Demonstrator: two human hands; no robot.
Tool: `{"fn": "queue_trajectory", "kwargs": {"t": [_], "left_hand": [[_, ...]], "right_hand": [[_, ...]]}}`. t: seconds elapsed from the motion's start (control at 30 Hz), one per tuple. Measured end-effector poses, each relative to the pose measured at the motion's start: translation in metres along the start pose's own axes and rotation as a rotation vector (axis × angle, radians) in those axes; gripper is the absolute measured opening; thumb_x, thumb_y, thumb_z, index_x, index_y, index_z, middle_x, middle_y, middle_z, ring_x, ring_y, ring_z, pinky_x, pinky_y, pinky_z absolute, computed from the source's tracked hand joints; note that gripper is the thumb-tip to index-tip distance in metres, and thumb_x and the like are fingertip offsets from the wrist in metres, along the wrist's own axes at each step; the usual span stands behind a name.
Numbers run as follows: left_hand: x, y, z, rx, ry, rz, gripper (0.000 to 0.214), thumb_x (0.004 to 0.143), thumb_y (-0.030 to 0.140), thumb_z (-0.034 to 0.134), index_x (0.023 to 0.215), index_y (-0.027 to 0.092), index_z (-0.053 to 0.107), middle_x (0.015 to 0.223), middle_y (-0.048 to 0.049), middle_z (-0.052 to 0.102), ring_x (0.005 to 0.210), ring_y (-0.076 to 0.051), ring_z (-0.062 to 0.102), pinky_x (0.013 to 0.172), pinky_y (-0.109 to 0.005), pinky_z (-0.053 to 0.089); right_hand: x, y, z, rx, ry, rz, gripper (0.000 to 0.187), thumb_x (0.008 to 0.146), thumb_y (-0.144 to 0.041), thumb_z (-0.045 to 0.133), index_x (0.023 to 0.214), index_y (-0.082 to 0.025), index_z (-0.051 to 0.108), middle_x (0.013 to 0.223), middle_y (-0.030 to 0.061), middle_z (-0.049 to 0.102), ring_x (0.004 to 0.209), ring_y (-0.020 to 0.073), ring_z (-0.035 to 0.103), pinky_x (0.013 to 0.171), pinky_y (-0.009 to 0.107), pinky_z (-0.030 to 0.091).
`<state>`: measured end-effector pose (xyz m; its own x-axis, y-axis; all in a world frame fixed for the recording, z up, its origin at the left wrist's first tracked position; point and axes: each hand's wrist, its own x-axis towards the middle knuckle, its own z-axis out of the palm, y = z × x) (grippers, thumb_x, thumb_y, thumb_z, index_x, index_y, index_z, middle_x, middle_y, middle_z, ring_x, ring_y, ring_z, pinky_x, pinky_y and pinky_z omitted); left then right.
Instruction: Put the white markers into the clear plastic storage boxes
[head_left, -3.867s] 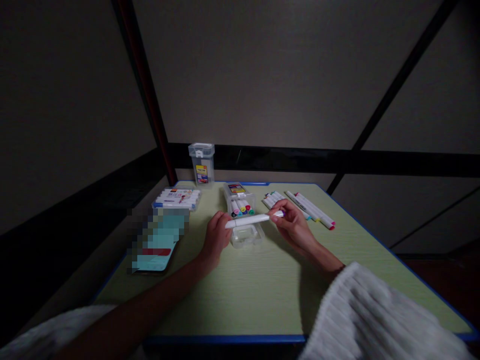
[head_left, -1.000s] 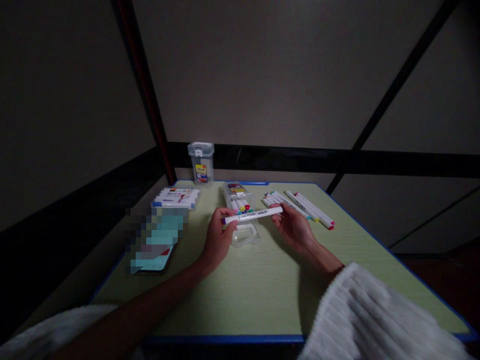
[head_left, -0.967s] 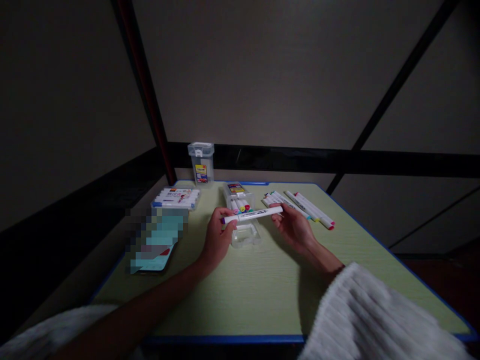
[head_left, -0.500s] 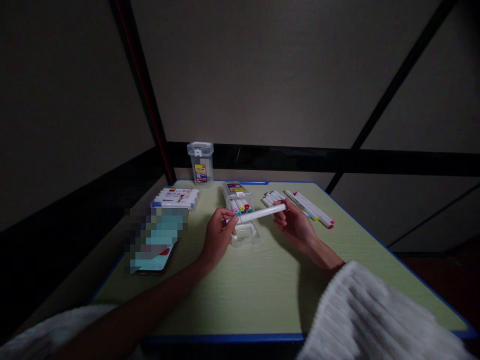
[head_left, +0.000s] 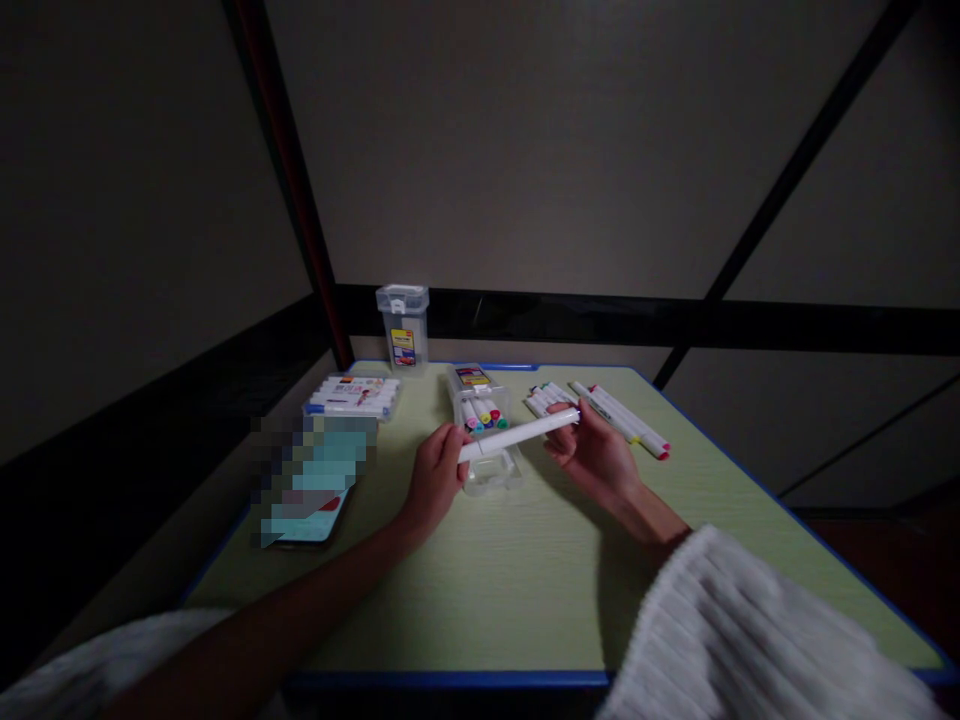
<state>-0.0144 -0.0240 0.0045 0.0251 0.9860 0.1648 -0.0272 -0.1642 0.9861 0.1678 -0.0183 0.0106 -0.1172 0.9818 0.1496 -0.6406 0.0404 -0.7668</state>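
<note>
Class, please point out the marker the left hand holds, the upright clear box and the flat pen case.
White marker (head_left: 519, 433): head view, middle of its barrel.
Upright clear box (head_left: 403, 342): head view, its front label.
Flat pen case (head_left: 352, 394): head view, its printed cover.

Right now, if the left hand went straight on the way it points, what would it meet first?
Probably the clear box holding markers, beyond the left hand; one view leaves depth unclear.
</note>
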Motion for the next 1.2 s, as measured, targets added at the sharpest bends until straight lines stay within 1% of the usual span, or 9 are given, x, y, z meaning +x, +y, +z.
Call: {"fn": "queue_trajectory", "kwargs": {"t": [0.13, 0.3, 0.5, 0.7, 0.8, 0.9, 1.03, 1.13, 1.2], "left_hand": [[0.0, -0.002, -0.002, 0.023, -0.009, 0.007, 0.032, 0.078, 0.042, 0.039, 0.061, 0.016, 0.046, 0.035, 0.0091, 0.035, 0.029, -0.004, 0.029, 0.03, -0.015, 0.021], [0.001, -0.005, -0.003, 0.015, -0.066, -0.018, 0.032, 0.077, 0.043, 0.04, 0.076, 0.013, 0.054, 0.037, 0.0083, 0.041, 0.028, -0.005, 0.032, 0.03, -0.016, 0.022], [0.003, -0.005, -0.003, 0.003, -0.075, -0.081, 0.034, 0.077, 0.04, 0.039, 0.09, 0.012, 0.053, 0.04, 0.0059, 0.049, 0.028, -0.005, 0.036, 0.031, -0.016, 0.025], [0.003, -0.004, -0.003, 0.005, -0.106, -0.115, 0.048, 0.077, 0.039, 0.039, 0.11, 0.006, 0.051, 0.04, 0.0047, 0.05, 0.029, -0.006, 0.037, 0.032, -0.017, 0.026], [0.002, -0.004, -0.002, -0.004, -0.122, -0.128, 0.053, 0.077, 0.041, 0.039, 0.116, 0.005, 0.048, 0.039, 0.0043, 0.05, 0.028, -0.006, 0.036, 0.033, -0.017, 0.025], [0.002, -0.005, -0.002, -0.01, -0.13, -0.14, 0.056, 0.077, 0.042, 0.039, 0.118, 0.005, 0.046, 0.04, 0.0036, 0.052, 0.029, -0.005, 0.036, 0.034, -0.017, 0.025], [0.002, -0.005, -0.003, -0.02, -0.146, -0.145, 0.058, 0.077, 0.044, 0.038, 0.119, 0.005, 0.044, 0.041, 0.0034, 0.053, 0.029, -0.005, 0.038, 0.034, -0.017, 0.025], [0.002, -0.006, -0.003, -0.025, -0.147, -0.134, 0.055, 0.076, 0.046, 0.039, 0.113, 0.006, 0.048, 0.041, 0.0037, 0.053, 0.029, -0.006, 0.038, 0.033, -0.017, 0.025], [0.002, -0.006, -0.003, -0.025, -0.146, -0.129, 0.053, 0.076, 0.048, 0.039, 0.108, 0.007, 0.05, 0.041, 0.0037, 0.053, 0.029, -0.006, 0.038, 0.033, -0.017, 0.025]], "right_hand": [[-0.001, -0.001, 0.0, 0.008, 0.004, 0.005, 0.025, 0.078, -0.035, 0.052, 0.073, -0.016, 0.066, 0.042, -0.0035, 0.044, 0.042, 0.0067, 0.036, 0.043, 0.018, 0.035], [-0.001, -0.001, 0.001, -0.003, -0.001, -0.044, 0.023, 0.077, -0.034, 0.053, 0.073, -0.016, 0.066, 0.043, -0.003, 0.045, 0.042, 0.0072, 0.036, 0.044, 0.02, 0.035], [-0.001, 0.0, 0.0, -0.02, -0.002, -0.08, 0.025, 0.077, -0.034, 0.051, 0.072, -0.016, 0.066, 0.041, -0.0031, 0.043, 0.042, 0.0079, 0.034, 0.044, 0.021, 0.034], [-0.001, 0.0, -0.001, -0.023, 0.005, -0.089, 0.025, 0.077, -0.033, 0.05, 0.072, -0.016, 0.066, 0.04, -0.0032, 0.044, 0.041, 0.0081, 0.035, 0.045, 0.021, 0.033], [-0.001, 0.0, 0.0, -0.012, 0.015, -0.088, 0.025, 0.077, -0.032, 0.05, 0.071, -0.015, 0.067, 0.039, -0.0028, 0.045, 0.042, 0.008, 0.035, 0.046, 0.021, 0.034], [-0.001, -0.002, 0.001, 0.001, 0.03, -0.12, 0.024, 0.077, -0.031, 0.05, 0.069, -0.015, 0.066, 0.037, -0.003, 0.043, 0.041, 0.0081, 0.034, 0.047, 0.021, 0.034], [-0.001, -0.007, 0.001, 0.03, 0.065, -0.206, 0.025, 0.079, -0.032, 0.047, 0.066, -0.018, 0.064, 0.037, -0.0038, 0.039, 0.043, 0.0095, 0.035, 0.048, 0.023, 0.034], [-0.001, -0.011, 0.001, 0.011, 0.1, -0.246, 0.026, 0.08, -0.033, 0.046, 0.064, -0.02, 0.061, 0.039, -0.0038, 0.037, 0.045, 0.0112, 0.038, 0.05, 0.026, 0.035], [-0.002, -0.012, 0.002, -0.02, 0.11, -0.261, 0.024, 0.08, -0.034, 0.046, 0.065, -0.021, 0.061, 0.041, -0.0038, 0.037, 0.045, 0.0114, 0.036, 0.049, 0.026, 0.034]]}}
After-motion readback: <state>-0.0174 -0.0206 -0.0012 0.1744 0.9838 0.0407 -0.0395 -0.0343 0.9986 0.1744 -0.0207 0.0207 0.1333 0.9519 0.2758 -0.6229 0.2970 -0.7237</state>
